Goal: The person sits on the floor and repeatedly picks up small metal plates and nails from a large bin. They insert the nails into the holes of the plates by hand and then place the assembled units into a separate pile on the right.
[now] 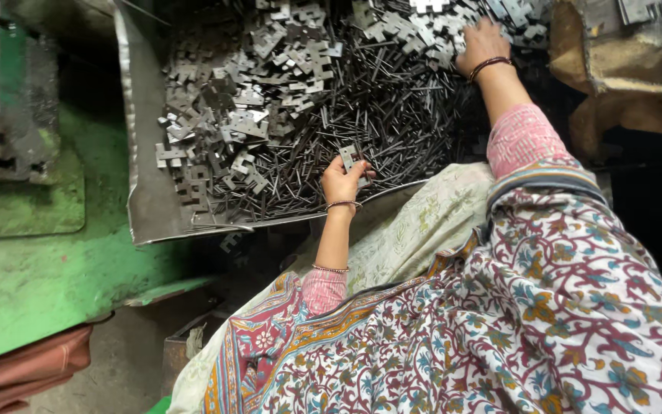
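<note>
My left hand [342,181] holds a small flat notched metal plate [351,157] just above a heap of thin dark metal pins [392,123]. My right hand [481,44] reaches far out, fingers down on a pile of grey notched metal plates [415,31] at the top of the tray. More such plates [231,115] are heaped at the left of a bent sheet-metal tray [143,207]. Both wrists wear bangles, and pink sleeves show under a patterned floral shawl [499,322].
A green-painted machine bed [47,261] lies left of the tray, with a dark metal fixture [9,115] above it. Brown sacking [622,69] carrying a few plates sits at top right. A reddish cloth [24,376] lies at bottom left.
</note>
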